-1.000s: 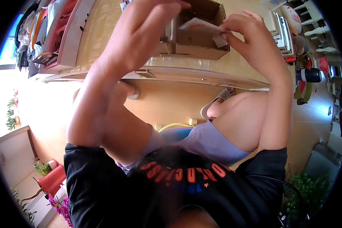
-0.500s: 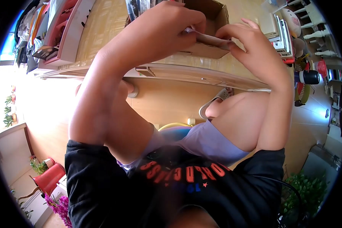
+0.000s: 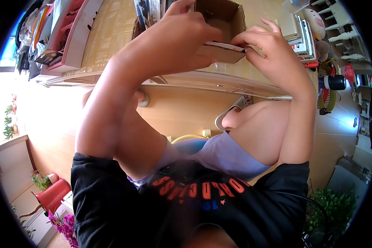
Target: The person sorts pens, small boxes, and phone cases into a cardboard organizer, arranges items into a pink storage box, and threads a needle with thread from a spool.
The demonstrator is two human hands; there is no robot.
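Note:
A brown cardboard box (image 3: 223, 56) stands on the table in front of me. Along the inside of its near wall runs a thin, flat, paper-like piece (image 3: 225, 46) with a pale pinkish edge; its kind is unclear. My left hand (image 3: 186, 39) is closed over the near wall, fingers on the inner side and thumb outside. With thumb and fingertips, my right hand (image 3: 264, 41) pinches the right end of the thin piece at the box corner, its other fingers raised. Several upright thin items (image 3: 153, 11) fill the left part of the box, partly behind my left hand.
Left on the table is a pink and white shelf unit (image 3: 72, 37) with assorted items. A stack of books (image 3: 306, 41) lies at right, near a pig plush (image 3: 314, 22). A dark cylindrical object (image 3: 337, 82) is beyond the table's right end. My legs are under the table edge.
The thin piece has gone down from above the near wall to lie against its inside. My left hand has opened out from a pinch and spread over the wall; the right has shifted slightly left.

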